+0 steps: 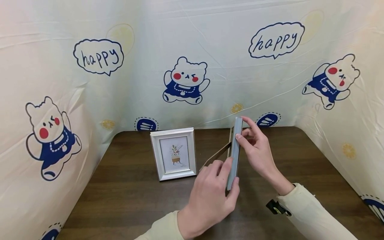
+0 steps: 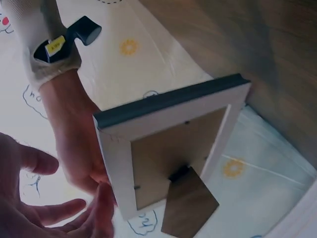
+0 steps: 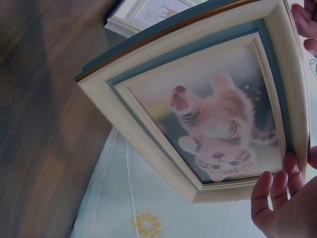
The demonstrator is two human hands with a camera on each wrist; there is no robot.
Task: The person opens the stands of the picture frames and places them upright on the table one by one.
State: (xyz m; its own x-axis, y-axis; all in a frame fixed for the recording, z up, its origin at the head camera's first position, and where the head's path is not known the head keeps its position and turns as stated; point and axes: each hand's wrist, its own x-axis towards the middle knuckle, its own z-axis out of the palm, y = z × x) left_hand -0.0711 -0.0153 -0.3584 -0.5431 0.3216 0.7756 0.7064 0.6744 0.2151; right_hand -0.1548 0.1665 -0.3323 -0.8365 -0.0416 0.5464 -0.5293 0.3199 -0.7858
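A blue-edged picture frame (image 1: 235, 150) stands upright, seen almost edge-on in the head view. Its cream front (image 3: 198, 196) shows a kitten picture, upside down in the right wrist view. Turned to the left wrist camera is the brown back panel (image 2: 163, 153), its easel leg (image 2: 188, 206) swung out. My right hand (image 1: 260, 151) grips the frame near its top, thumb on the near edge. Lower down, my left hand (image 1: 211, 196) holds the near edge, index finger on one side and thumb on the other.
A white picture frame (image 1: 156, 156) with a potted-plant print stands to the left on the brown wooden table (image 1: 120, 200). Cartoon-printed cloth (image 1: 225, 66) walls the table at the back and both sides. A black device (image 1: 277, 207) is strapped at the right cuff.
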